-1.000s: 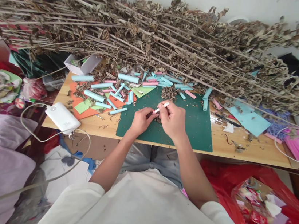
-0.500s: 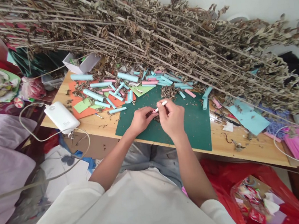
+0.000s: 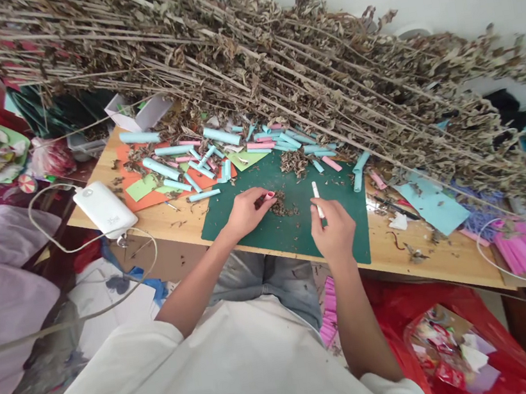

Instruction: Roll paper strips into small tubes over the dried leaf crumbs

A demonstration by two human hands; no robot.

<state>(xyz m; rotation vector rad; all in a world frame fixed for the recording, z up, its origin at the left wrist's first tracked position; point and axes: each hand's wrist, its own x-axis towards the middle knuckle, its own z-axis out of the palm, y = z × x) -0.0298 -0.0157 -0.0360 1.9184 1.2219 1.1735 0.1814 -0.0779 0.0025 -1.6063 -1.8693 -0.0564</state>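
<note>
My left hand (image 3: 249,211) is closed in a pinch on a small pink paper tube (image 3: 269,195), mostly covered by the fingers. Just beside its fingertips lies a little heap of crumbled dry leaves (image 3: 287,205) on the green cutting mat (image 3: 268,238). Further right, my right hand (image 3: 335,226) grips a slim white pen-like stick (image 3: 315,190), held nearly upright above the mat. Behind both hands, several rolled blue paper tubes (image 3: 222,136) and pink ones (image 3: 331,163) lie scattered, with a larger clump of dry leaves (image 3: 293,162) among them.
Bundles of dried leafy stalks (image 3: 244,57) stretch across the back of the wooden table (image 3: 450,259). A white power bank (image 3: 105,208) with a cable sits at left. Blue paper (image 3: 432,202) lies at right. A red bag (image 3: 390,316) of scraps stands below the table edge.
My right hand has moved right and towards me with the white stick, away from the pink tube. The stick has tipped upright. My left hand stays nearly in place.
</note>
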